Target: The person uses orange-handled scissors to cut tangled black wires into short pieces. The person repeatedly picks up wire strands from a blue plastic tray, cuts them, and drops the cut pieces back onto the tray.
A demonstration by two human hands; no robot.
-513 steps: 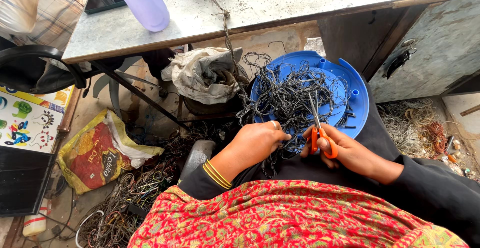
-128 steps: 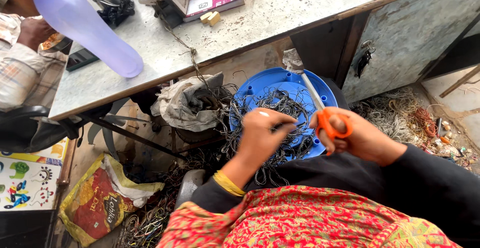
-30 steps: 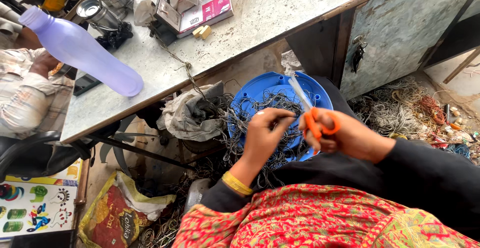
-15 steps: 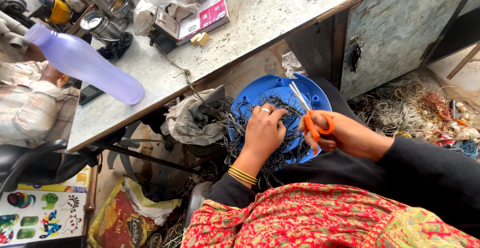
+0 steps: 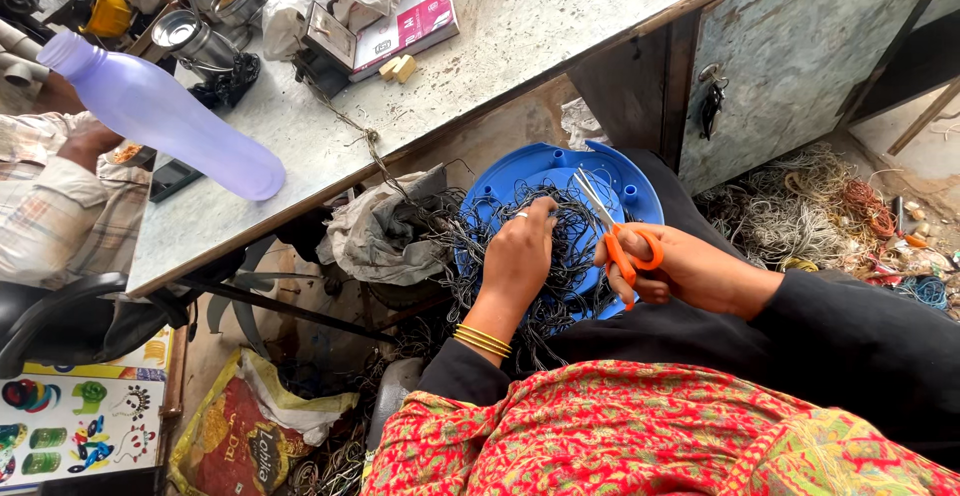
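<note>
Left fingertips point(image 5: 541, 218) perhaps under wires point(image 5: 560, 256)

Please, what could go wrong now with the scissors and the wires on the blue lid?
The left hand presses the wires right beside the scissors, so the blades could nick a finger. The wires trail off the blue lid in a tangle; a tug might drag the heap off. Cut ends may prick the right hand.
</note>
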